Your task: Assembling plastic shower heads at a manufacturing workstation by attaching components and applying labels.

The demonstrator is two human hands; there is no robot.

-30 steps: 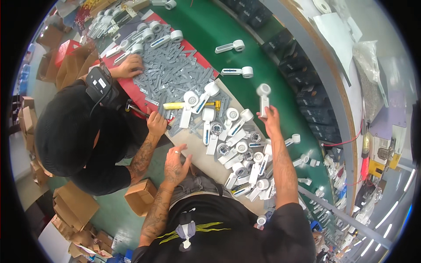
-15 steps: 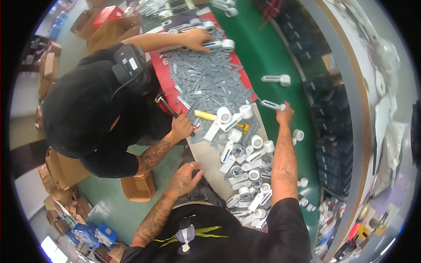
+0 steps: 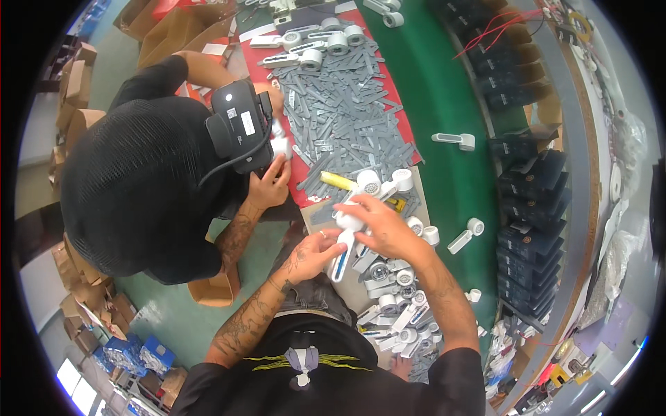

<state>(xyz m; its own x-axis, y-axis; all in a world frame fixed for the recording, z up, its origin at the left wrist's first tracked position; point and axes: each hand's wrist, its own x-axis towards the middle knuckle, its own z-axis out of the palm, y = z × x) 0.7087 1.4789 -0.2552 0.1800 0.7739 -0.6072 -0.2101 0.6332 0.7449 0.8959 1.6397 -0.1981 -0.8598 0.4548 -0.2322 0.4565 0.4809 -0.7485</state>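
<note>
A white handheld device (image 3: 338,265) with a round head and a dark blue strip along its handle is held over the near part of the table. My left hand (image 3: 312,255) pinches its handle from the left between thumb and fingers. From the right, my right hand (image 3: 380,225) curls round its round head, partly hiding it. Under and beyond my hands lies a pile of similar white devices (image 3: 404,277), some with round grilles or clear heads showing. A yellow bar-shaped thing (image 3: 337,181) lies just past my right hand.
Many flat grey strips (image 3: 340,104) cover the red mat (image 3: 406,128). A co-worker (image 3: 132,173) at the left holds a white piece (image 3: 280,148). On the green surface (image 3: 444,180) at right lie several white devices. Dark boxes (image 3: 531,236) line its far side; a carton (image 3: 215,290) stands below.
My right hand has come in from the green surface with the white device, and my left hand has moved up to grip it too. The co-worker's reaching arm has drawn back from the mat.
</note>
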